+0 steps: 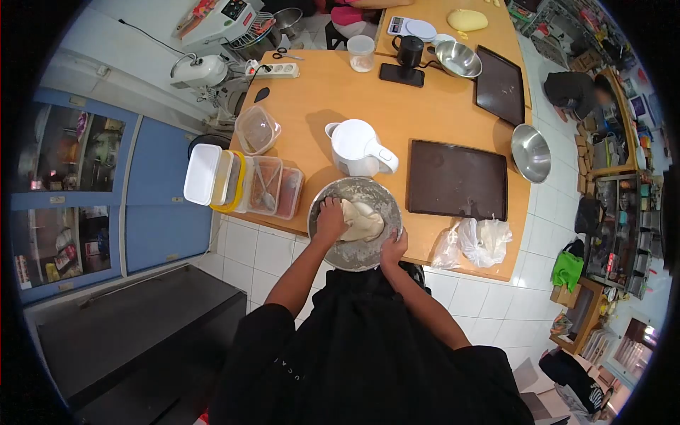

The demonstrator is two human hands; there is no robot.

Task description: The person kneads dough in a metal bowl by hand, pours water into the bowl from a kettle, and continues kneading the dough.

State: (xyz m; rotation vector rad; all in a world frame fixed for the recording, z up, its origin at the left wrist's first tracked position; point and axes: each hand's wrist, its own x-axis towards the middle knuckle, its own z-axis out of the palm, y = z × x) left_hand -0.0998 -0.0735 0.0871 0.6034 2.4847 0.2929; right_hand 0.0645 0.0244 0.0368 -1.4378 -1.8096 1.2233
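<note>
A metal bowl (361,256) sits at the near edge of the table, its inner wall smeared with residue. Inside it lies a lump of pale dough (363,221). My left hand (331,221) reaches into the bowl, its fingers closed on the dough's left side. On the bowl's right rim is my right hand (393,248), gripping it from outside. Just behind the bowl stands a white pitcher (354,145), its handle pointing right.
Stacked plastic containers (207,173) stand left of the bowl. A dark tray (457,178) and plastic bags (485,241) lie to the right, with an empty metal bowl (531,154) beyond. At the top, a person in pink (347,14) sits by the table.
</note>
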